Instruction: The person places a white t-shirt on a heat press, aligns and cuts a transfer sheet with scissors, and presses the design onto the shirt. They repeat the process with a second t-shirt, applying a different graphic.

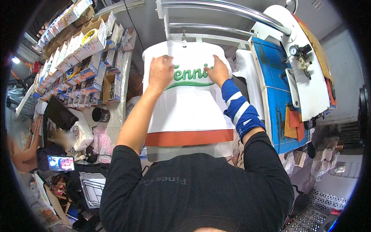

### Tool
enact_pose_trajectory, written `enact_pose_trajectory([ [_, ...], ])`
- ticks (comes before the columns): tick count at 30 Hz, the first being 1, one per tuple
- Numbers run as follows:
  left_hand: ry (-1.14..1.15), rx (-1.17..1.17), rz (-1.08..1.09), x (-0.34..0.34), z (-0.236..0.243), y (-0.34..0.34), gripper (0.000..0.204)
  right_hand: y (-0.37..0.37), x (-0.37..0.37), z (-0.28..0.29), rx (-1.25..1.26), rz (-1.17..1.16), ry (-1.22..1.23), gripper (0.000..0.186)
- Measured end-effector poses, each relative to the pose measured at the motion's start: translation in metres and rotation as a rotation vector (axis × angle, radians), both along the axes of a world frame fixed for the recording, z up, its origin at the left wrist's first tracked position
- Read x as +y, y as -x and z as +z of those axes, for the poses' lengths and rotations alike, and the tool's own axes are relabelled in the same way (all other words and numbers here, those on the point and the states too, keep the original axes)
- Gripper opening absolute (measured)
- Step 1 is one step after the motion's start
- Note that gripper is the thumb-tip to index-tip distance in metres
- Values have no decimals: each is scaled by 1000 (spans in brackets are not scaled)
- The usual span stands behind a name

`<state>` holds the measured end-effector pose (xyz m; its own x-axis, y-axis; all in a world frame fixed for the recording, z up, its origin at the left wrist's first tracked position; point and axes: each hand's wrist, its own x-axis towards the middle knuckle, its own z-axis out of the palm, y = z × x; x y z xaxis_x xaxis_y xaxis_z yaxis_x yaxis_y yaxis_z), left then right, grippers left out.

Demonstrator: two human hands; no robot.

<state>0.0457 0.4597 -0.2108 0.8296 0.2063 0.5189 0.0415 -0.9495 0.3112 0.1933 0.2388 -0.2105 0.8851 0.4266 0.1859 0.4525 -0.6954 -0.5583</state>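
A white T-shirt (177,112) lies spread before me on a flat platen, its collar at the far end. Across its chest runs green lettering (191,72) with a green swoosh beneath. My left hand (161,72) is over the left end of the lettering, slightly blurred, thumb and forefinger apart. At the right end is my right hand (218,71), thumb and forefinger spread. Neither hand visibly grips anything; whether the fingertips press on the print, I cannot tell. A blue wrap with white stripes (239,106) covers my right forearm.
An orange-red strip (189,137) borders the platen's near edge. Beyond the shirt stand chrome bars (228,13). To the right is a blue panel (276,89) beside a white machine with a pressure gauge (293,50). Cardboard bins (91,46) stand left, with another person's arm (29,149) farther out.
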Motion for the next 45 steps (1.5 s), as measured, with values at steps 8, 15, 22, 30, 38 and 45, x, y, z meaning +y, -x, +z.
enact_pose_trajectory([
  [8, -57, 255, 29, -33, -80, 10, 46, 66, 6, -44, -220, 289, 330, 68],
  [15, -32, 248, 16, -32, -78, 9, 47, 64, -9, -48, -275, 371, 174, 57],
  [22, 63, 141, -358, -74, -53, 77, 55, 124, -90, -42, -228, 358, 37, 47],
  [30, 27, 465, -515, -108, -46, 158, 56, 177, -122, -38, -211, 397, 303, 49],
  [38, 177, 65, -196, -9, -46, 45, 25, 52, -48, -37, -344, 370, -31, 25],
  [45, -31, -62, -165, 18, -59, -104, 27, -42, 79, -59, -615, 410, 31, 29],
])
